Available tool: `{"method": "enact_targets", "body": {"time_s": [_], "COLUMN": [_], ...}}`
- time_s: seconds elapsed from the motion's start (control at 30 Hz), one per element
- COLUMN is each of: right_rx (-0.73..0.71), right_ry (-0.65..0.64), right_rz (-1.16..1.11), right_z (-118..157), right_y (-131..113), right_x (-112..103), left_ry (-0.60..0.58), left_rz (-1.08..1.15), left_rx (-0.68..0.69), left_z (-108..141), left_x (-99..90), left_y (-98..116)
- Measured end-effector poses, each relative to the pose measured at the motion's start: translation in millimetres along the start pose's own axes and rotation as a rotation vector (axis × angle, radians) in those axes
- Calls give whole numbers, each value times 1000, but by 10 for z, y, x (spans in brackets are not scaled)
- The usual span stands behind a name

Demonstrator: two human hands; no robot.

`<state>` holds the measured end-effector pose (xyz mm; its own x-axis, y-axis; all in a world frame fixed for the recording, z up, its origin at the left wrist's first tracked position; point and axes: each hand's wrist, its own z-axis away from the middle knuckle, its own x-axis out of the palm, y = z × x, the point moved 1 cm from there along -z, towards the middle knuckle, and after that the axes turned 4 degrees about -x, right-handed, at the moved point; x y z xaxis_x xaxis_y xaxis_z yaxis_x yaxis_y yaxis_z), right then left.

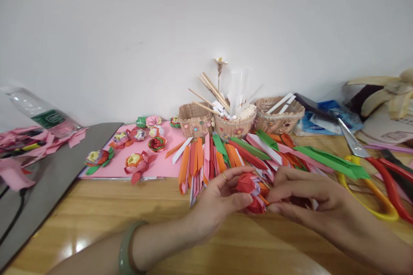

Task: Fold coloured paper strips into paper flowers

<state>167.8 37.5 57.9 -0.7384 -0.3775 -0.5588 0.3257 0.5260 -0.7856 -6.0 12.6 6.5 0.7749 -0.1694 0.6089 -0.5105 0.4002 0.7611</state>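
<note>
My left hand [219, 206] is closed round a red paper flower [247, 185] with lilac and orange inner folds. Thumb and fingers press its sides just above the wooden table. At the flower's right side, my right hand [303, 197] pinches an orange petal strip [263, 192] at its tip. Part of that strip is hidden by the fingers. Just behind both hands lies a fan of folded paper strips [196, 159] in orange, pink, red, white and green. Several finished paper flowers [137, 163] rest on a pink sheet [171, 165] to the left.
Woven baskets [234, 128] with sticks and cotton swabs stand against the wall. Yellow- and red-handled scissors [383, 193] lie at right, beside a blue packet [332, 116]. At left are a plastic bottle [45, 114], pink paper scraps [41, 150] and a grey mat [61, 176].
</note>
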Motion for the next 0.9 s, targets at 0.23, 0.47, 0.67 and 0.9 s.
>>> {"method": "enact_targets", "body": {"time_s": [0.23, 0.47, 0.67, 0.9], "right_rx": [-9, 169, 213, 172], "right_ry": [3, 59, 46, -45], "right_rz": [-30, -137, -128, -89], "right_z": [24, 24, -9, -14], "right_y": [-27, 7, 25, -22], "right_x": [10, 40, 57, 23], "left_ry": [-43, -35, -34, -36], "left_rz": [-19, -27, -39, -1], "left_rx": [9, -4, -7, 5], "left_z": [4, 3, 7, 8], "left_x": [-1, -8, 2, -10], "left_y": [-8, -14, -14, -25]}}
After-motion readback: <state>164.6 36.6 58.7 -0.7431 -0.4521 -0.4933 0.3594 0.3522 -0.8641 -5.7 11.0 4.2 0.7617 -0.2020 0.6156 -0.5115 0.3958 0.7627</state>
